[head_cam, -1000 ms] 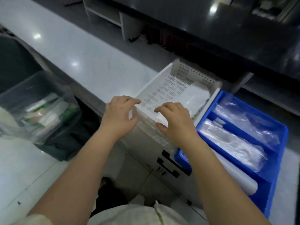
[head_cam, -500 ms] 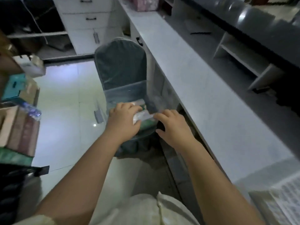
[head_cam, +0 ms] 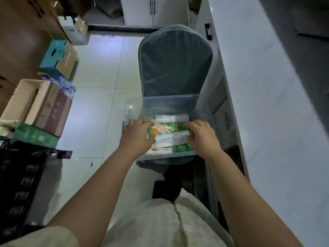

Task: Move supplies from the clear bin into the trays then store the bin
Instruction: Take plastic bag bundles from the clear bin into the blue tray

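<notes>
The clear bin (head_cam: 170,104) rests on the seat of a grey-green chair (head_cam: 175,63). Inside lie green and white supply packs (head_cam: 168,129) and a white wrapped pack (head_cam: 170,139) on top. My left hand (head_cam: 138,135) is inside the bin at the left end of the packs, fingers curled against them. At their right end, my right hand (head_cam: 202,135) has its fingers bent over the white pack. Whether either hand has a firm hold is unclear. The trays are out of view.
A white counter (head_cam: 263,97) runs along the right, close to the chair. Cardboard boxes (head_cam: 41,106), a teal box (head_cam: 53,57) and a green box (head_cam: 33,136) stand on the floor at the left. White cabinets (head_cam: 153,11) are at the back.
The view has swung left, from the white and blue trays on the counter to the chair. Both hands have left the white tray and reached into the clear bin.
</notes>
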`<state>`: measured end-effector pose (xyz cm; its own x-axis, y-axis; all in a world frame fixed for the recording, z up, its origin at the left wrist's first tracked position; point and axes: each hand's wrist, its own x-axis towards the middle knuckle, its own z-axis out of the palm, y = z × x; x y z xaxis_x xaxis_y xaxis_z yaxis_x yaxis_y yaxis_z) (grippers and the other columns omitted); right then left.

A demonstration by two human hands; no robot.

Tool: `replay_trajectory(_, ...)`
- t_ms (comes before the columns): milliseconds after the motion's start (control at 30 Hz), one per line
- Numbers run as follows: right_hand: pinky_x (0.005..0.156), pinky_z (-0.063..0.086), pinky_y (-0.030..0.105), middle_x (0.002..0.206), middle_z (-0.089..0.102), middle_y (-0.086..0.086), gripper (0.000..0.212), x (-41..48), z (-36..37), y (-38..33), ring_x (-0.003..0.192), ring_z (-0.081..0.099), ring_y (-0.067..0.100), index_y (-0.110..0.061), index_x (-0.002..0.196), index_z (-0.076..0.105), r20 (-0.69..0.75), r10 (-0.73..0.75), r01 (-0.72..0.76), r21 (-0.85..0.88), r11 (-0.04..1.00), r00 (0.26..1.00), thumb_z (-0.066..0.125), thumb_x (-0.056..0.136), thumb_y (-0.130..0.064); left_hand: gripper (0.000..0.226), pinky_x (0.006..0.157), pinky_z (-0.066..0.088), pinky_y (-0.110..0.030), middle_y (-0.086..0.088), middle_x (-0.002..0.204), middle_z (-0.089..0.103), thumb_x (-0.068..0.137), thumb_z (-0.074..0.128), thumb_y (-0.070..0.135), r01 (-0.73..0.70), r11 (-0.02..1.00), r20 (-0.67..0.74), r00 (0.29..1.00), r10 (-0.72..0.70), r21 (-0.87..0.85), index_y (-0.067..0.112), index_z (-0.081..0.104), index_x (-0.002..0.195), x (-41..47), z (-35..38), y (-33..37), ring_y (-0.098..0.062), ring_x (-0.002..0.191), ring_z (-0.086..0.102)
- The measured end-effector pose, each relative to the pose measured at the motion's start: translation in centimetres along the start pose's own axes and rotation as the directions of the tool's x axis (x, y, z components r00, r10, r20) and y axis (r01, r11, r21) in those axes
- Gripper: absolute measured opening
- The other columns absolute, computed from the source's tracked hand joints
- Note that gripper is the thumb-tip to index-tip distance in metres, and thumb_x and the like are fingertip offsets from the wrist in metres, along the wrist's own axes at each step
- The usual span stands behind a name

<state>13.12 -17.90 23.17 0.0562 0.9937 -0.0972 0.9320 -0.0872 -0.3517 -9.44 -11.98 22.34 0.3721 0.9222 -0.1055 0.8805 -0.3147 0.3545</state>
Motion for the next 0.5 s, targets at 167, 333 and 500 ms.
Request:
replay_trajectory(167, 0.092, 0.04, 0.044, 0.129, 0.054, 0.008, 0.047, 7.3, 4.8, 5.7, 0.117, 0.044, 0.033, -0.018, 0.127, 0.054, 0.197, 0.06, -0.062, 0.003, 0.998, 0.979, 0.063, 0.082, -0.014, 0.049, 0.091, 0.04, -0.041, -0.007, 0.125, 0.057, 0.081, 0.064, 0.03, 0.125, 0.991, 0.124, 0.985, -0.118, -0.044, 0.025, 0.057, 0.129, 5.4, 6.2, -0.3, -0.031, 0.116, 0.045)
replay_trajectory(333, 0.095, 0.039, 0.043, 0.131, 0.052, 0.007, 0.046, 11.8, 10.9, 8.3, 0.119, 0.042, 0.032, -0.022, 0.127, 0.052, 0.412, 0.052, -0.059, 0.005, 0.998, 0.91, 0.066, 0.083, -0.022, 0.054, 0.094, 0.038, -0.043, -0.01, 0.131, 0.052, 0.082, 0.064, 0.028, 0.224, 0.974, 0.283, 0.936, -0.209, -0.02, 0.022, 0.052, 0.134, 9.0, 12.2, -2.2, -0.032, 0.121, 0.041)
replay_trajectory(500, 0.099, 0.035, 0.046, 0.141, 0.041, 0.01, 0.059, 16.0, 17.6, 11.0, 0.128, 0.033, 0.035, -0.024, 0.136, 0.043, 0.531, 0.105, -0.13, 0.01, 0.991, 0.841, 0.066, 0.082, -0.023, 0.054, 0.095, 0.036, -0.043, -0.009, 0.132, 0.052, 0.082, 0.062, 0.025, 0.18, 0.983, 0.342, 0.922, -0.18, 0.032, 0.021, 0.05, 0.135, 14.6, 18.1, -4.9, -0.032, 0.121, 0.042)
